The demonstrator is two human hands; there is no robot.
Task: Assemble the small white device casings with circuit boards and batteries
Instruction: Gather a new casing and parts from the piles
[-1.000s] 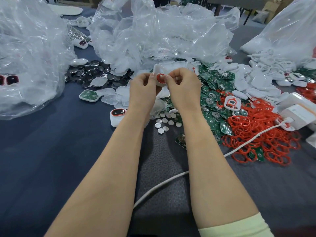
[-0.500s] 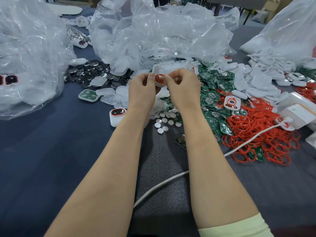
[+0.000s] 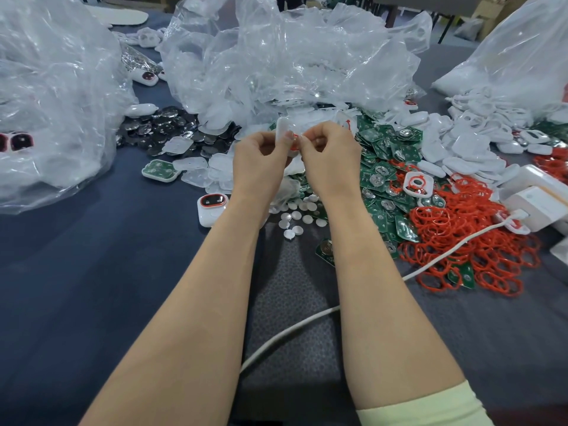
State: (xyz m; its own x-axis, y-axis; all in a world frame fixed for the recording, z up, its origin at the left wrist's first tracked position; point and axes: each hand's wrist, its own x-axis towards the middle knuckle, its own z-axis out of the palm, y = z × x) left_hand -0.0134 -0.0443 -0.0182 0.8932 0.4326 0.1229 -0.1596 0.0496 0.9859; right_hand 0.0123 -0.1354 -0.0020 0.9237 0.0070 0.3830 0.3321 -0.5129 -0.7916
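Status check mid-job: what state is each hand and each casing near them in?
left hand, pinches the held casing
right hand, pinches the same casing
held casing, up above the table, red ring on it
dark-faced unit, closed, lying on the table
board-filled casing, open, lying on the table

We count three crumpled clear plastic bags (image 3: 292, 56) beyond the one white cable (image 3: 307, 321). Two hands, the left hand (image 3: 261, 161) and the right hand (image 3: 332, 161), pinch one small white casing (image 3: 284, 130). Left of the cable are one closed white casing with a red-rimmed dark window (image 3: 212, 207) and one open white casing holding a green board (image 3: 160, 171). At its far end are two white rectangular boxes (image 3: 536, 207). Red rubber rings (image 3: 479, 241), green circuit boards (image 3: 381, 167) and silver coin batteries (image 3: 163, 124) lie in heaps past counting.
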